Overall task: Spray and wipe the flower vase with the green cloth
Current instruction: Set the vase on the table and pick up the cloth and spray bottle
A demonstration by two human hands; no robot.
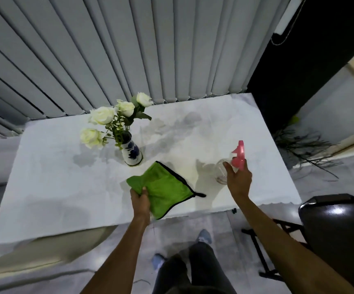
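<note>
A white vase with a blue flower pattern (pixel 132 153) stands upright on the white-covered table (pixel 65 177) and holds several white roses (pixel 102 115). The green cloth with black trim (pixel 167 187) lies just in front of the vase. My left hand (pixel 140 198) grips the cloth's near left part. To the right, my right hand (pixel 238 178) is wrapped around the neck of a clear spray bottle (pixel 221 170) with a pink trigger head (pixel 238 154). The bottle's base rests on or just above the table; I cannot tell which.
Grey vertical blinds (pixel 129 49) hang right behind the table. A black chair (pixel 337 230) stands at the right, close to the table's near right corner. Dry twigs (pixel 305 149) lie on the floor beyond it. My legs and shoes (pixel 203 238) show below the table's front edge.
</note>
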